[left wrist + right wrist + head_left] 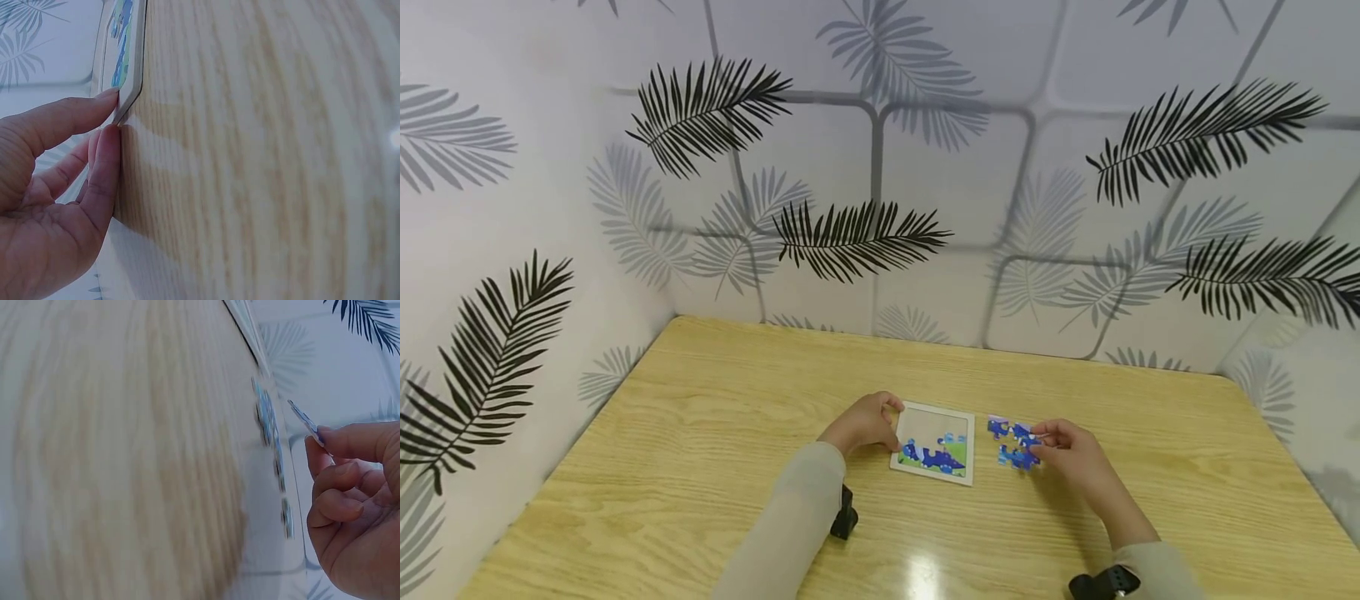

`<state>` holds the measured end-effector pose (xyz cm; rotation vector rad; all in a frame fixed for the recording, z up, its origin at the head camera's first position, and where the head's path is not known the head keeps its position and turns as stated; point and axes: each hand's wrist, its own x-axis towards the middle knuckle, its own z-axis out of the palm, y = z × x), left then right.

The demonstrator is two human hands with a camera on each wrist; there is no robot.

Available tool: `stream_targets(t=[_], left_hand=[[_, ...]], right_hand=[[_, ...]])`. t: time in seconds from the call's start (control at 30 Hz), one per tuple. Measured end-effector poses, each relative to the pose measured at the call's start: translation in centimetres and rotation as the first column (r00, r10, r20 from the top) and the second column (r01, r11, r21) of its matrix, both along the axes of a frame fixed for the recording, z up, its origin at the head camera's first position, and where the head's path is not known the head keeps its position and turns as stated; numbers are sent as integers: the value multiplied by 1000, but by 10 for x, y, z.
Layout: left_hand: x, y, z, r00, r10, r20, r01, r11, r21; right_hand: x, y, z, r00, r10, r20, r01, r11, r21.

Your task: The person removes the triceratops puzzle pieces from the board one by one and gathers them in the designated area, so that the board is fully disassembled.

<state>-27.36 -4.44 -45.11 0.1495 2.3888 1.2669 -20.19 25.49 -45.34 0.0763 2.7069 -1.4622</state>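
A square puzzle board point(934, 408) with a pale raised frame lies on the table, its lower part filled with blue and green picture pieces point(936, 457). My left hand point(868, 421) holds the board's left edge; in the left wrist view, thumb and a finger pinch its corner. To the right of the board, several loose blue jigsaw pieces point(1015, 458) lie in a cluster on the table. Above them my right hand point(1067, 450) pinches one jigsaw piece point(306, 424) between thumb and index finger, lifted off the surface. The held piece is seen nearly edge-on.
The light wood-grain table point(737, 400) reaches back to a wall point(947, 300) with a leaf pattern. Another wall point(550, 333) stands along the left side. A dark wrist camera point(844, 515) sits on the left sleeve, another point(1101, 583) on the right.
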Motion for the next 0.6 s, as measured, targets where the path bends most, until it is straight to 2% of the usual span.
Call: stream_targets(t=[0.23, 0.6], left_hand=[[-1, 0, -1, 1000, -7, -3, 7, 1000, -12], [0, 0, -2, 1000, -7, -4, 7, 1000, -11]], right_hand=[[4, 20, -9, 1000, -17, 14, 16, 998, 56], [5, 26, -11, 1000, 4, 20, -6, 996, 84]])
